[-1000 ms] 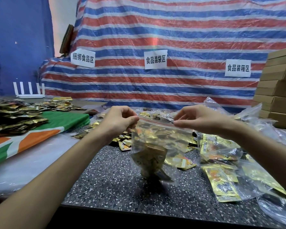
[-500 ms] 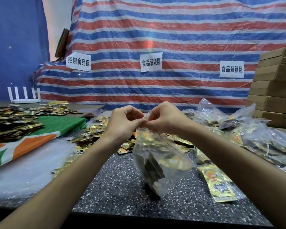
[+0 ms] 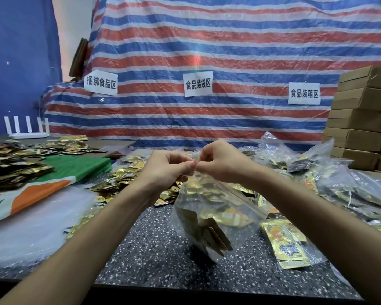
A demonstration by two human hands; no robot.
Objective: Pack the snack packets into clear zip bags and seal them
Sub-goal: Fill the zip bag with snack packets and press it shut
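Both hands meet above the middle of the bench (image 3: 154,260). The left hand (image 3: 165,170) and the right hand (image 3: 218,164), fingers curled, pinch one top corner of the clear zip bag (image 3: 211,205). The bag hangs tilted from them, its low end close over the bench's front edge, with gold snack packets (image 3: 213,230) gathered at the bottom. More filled bags (image 3: 350,190) are heaped along the right edge.
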